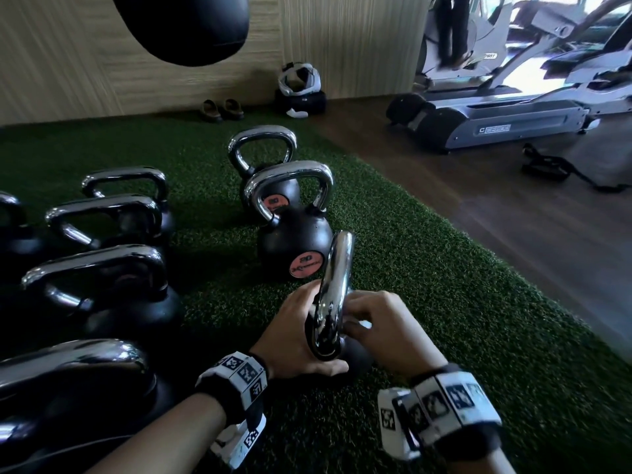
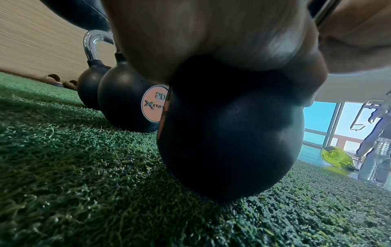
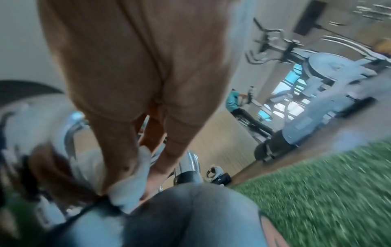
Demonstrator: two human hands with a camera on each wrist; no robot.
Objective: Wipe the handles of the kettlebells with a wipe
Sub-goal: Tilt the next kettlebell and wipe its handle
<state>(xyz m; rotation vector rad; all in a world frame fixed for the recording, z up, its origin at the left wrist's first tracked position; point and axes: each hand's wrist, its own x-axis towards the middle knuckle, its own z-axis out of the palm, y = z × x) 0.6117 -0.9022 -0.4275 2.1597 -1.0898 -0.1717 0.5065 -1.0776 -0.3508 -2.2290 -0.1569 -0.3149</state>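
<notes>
Kettlebell in hand: a black kettlebell (image 1: 355, 357) is stood on the green turf (image 1: 461, 336), nearest the person, with its chrome handle (image 1: 337, 292) seen edge-on from the head view.
Left hand: the left hand (image 1: 290, 336) is laid against the left side of the bell at the foot of the handle; the thumb is pressed along the near side of the bell, and how far the other fingers are wrapped cannot be told, since they are hidden behind the chrome.
Right hand: the right hand (image 1: 383, 323) is held against the right side of the handle, low down near the bell, with the fingers curled round a wad of pale cloth.
Wipe: a whitish wipe (image 3: 131, 188) is pinched between thumb and fingers and pressed to the handle's base; in the head view only a small pale patch (image 1: 362, 325) is seen.
Row ahead: two more black kettlebells (image 1: 294, 241) with pink "20" labels are lined up just beyond on the turf.
Left group: further chrome-handled kettlebells (image 1: 102, 285) are stood well to the left.
Background: a punch bag (image 1: 184, 25) is hung above, sandals (image 1: 222, 110) are left by the wall, and a treadmill (image 1: 496, 121) is set on the wooden floor.
</notes>
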